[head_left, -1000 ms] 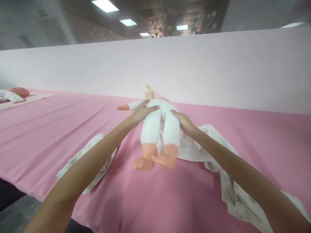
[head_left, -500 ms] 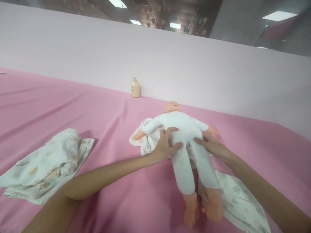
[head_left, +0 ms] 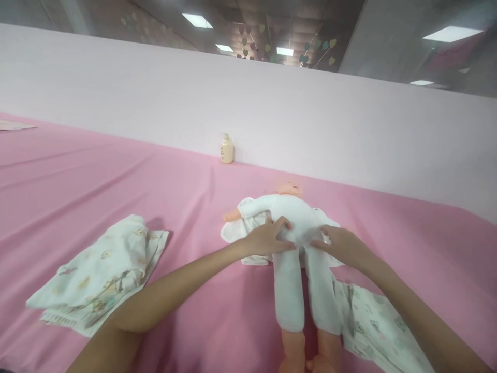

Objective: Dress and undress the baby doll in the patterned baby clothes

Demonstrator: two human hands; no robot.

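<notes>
Doll (head_left: 298, 220) lies partly on white garment (head_left: 248, 226) over pink sheet (head_left: 217, 321), feet nearest; patterned cloth (head_left: 363, 316) beside lower leg, folded cloth (head_left: 103, 272) farther left. Left hand (head_left: 267, 238) and right hand (head_left: 344, 246) flank hips, fingers clamped on soft body (white). Beyond, bottle (head_left: 227, 150) stands by wall (head_left: 155, 98).

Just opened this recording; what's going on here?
A person's left hand and right hand are touching the hips of a white soft-bodied doll. It lies over a rumpled white cloth on a pink fabric sheet. A folded white printed cloth lies off to the left; a cream-coloured bottle stands by the white wall.
</notes>
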